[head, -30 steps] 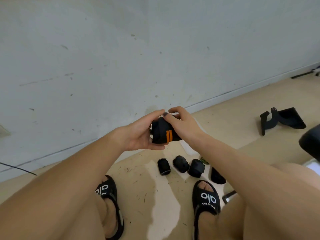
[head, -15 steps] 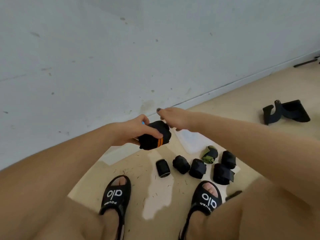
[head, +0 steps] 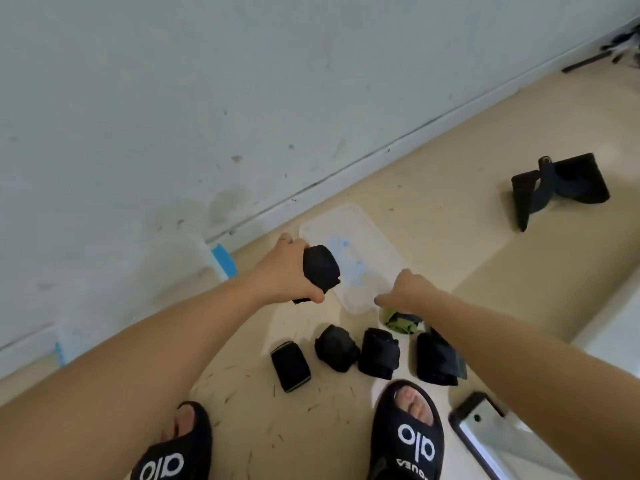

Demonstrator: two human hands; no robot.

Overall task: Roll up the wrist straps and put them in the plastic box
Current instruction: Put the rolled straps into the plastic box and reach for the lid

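Strap (head: 320,268): rolled and black, gripped in our left hand (head: 282,271), fingers curled round it, held over the near-left edge of the box.
Box (head: 360,233): clear plastic, flat on the floor by the wall, with blue smudges showing through it.
Right hand (head: 403,292): over the near corner of the box, fingers bent downward; we cannot tell whether it holds the rim or only touches it.
Rolls (head: 336,348): four black ones in a row on the floor, between the box and our feet.
Green roll (head: 401,320): just behind that row, partly hidden by our right arm.
Sandals (head: 412,441): black, with white lettering.
Phone (head: 485,431): on the floor beside the right sandal.
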